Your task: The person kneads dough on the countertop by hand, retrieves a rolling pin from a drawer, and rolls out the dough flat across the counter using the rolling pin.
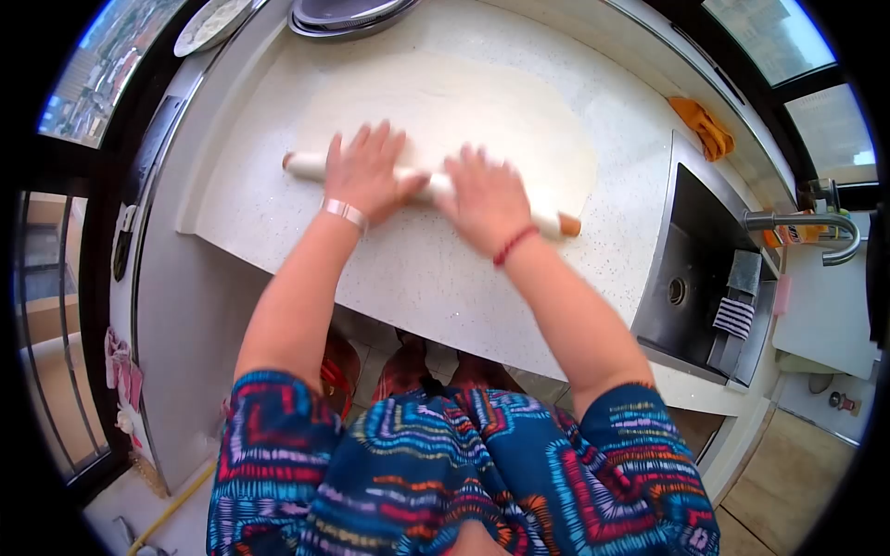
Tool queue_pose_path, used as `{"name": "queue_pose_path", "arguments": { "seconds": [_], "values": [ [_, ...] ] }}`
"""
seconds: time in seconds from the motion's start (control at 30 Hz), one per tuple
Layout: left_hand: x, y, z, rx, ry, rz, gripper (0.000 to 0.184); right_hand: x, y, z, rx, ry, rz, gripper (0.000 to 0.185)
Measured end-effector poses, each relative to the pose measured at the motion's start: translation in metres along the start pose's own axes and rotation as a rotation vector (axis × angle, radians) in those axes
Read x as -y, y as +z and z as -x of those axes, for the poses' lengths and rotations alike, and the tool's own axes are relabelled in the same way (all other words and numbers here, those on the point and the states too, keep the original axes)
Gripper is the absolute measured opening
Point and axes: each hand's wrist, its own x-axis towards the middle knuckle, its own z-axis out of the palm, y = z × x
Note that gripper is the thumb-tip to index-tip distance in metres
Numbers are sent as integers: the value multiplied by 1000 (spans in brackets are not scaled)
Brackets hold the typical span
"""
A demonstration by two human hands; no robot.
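Observation:
A wide, thin sheet of pale dough (501,107) lies flat on the white speckled counter. Across its near edge lies a rolling pin (308,166), wrapped in white dough or cloth, I cannot tell which, with brown ends showing. My left hand (369,173) rests flat on the pin left of its middle, fingers spread and pointing away from me. Right of the middle, my right hand (487,196) also presses on it with its fingers apart, slightly blurred. Both palms hide parts of the pin.
A steel sink (697,269) with a faucet (816,222) and a striped cloth (734,317) is at the right. An orange cloth (705,128) lies behind it. Grey bowls (348,13) and a plate (213,25) stand at the back left.

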Motion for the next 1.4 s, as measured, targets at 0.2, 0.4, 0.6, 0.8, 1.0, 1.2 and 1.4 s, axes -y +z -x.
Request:
{"name": "queue_pose_path", "arguments": {
  "seconds": [0.2, 0.4, 0.6, 0.8, 1.0, 1.2, 1.4],
  "values": [
    [9, 11, 161, -163, 104, 118, 77, 6, 12, 118, -136, -307, -101, 57],
    [-1, 27, 224, -307, -10, 202, 66, -27, 14, 142, -60, -248, -158, 53],
    [-25, -1, 172, -490, 164, 219, 57, -55, 15, 149, -142, -370, -261, 33],
    [-58, -11, 44, -377, 243, 157, 60, -146, -22, 86, -314, -429, -111, 26],
    [-83, 7, 10, -9, -21, 49, 69, -174, 4, 53, -480, -107, 41, 32],
    [-104, 2, 77, 63, 83, -64, 77, -160, 12, 129, -449, -63, -82, 33],
    [-118, 9, 151, 3, 209, 102, 76, -146, 7, 183, -387, -97, -121, 35]
  ]
}}
